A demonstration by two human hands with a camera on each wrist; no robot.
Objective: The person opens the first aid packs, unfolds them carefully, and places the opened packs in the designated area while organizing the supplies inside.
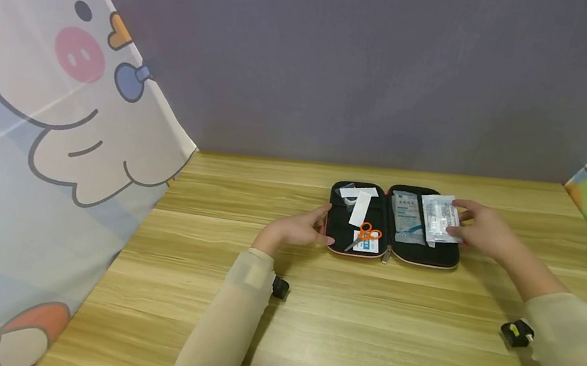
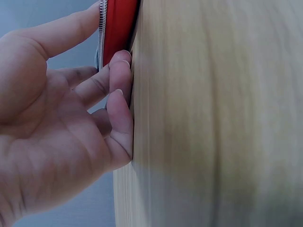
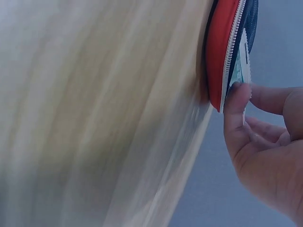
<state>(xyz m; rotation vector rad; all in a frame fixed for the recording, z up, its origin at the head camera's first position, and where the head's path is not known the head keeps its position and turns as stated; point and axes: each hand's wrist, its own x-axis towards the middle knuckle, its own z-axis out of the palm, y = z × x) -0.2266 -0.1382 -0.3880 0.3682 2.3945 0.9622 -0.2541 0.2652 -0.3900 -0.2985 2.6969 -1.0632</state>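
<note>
A small zip case (image 1: 339, 231), black inside with a red shell (image 2: 122, 28), lies unfolded flat on the table. My left hand (image 1: 298, 229) holds its left edge, thumb on the rim and fingers against the side. Over the right half, my right hand (image 1: 483, 229) pinches a clear-and-white sealed packet (image 1: 439, 217) by its right edge. In the right wrist view that packet (image 3: 244, 61) stands edge-on between thumb and fingers, just above the zipped rim (image 3: 232, 42). A grey-blue packet (image 1: 407, 216) lies beside it in the case, partly covered.
In the case's left half are orange-handled scissors (image 1: 369, 232), a small white-and-blue packet (image 1: 369, 245), white strips (image 1: 360, 209) and a clear bag holding something round. A zipper pull (image 1: 386, 256) hangs at the fold. A grey wall (image 1: 379, 69) stands behind the wooden table (image 1: 362, 332).
</note>
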